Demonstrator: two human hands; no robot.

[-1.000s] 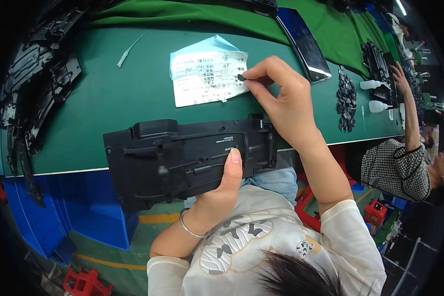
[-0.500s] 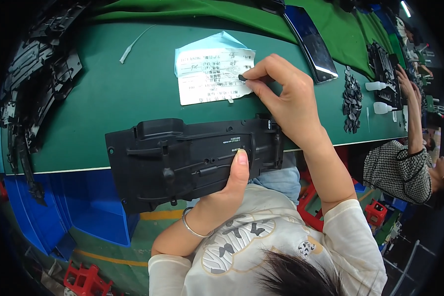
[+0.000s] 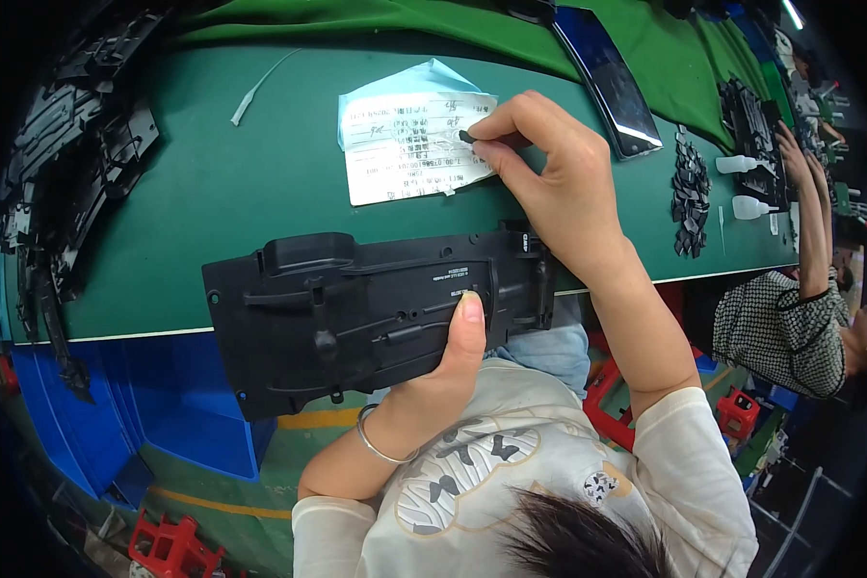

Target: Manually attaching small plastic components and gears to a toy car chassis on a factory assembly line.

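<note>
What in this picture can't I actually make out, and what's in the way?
All in the head view:
- Left hand: its fingers are hidden behind the black panel.
- Small black piece: too small to read its shape, partly covered by the right hand.
- White paper: part of its right edge lies behind that hand.
- Black parts at left: outer side lost in the dark lens rim.
</note>
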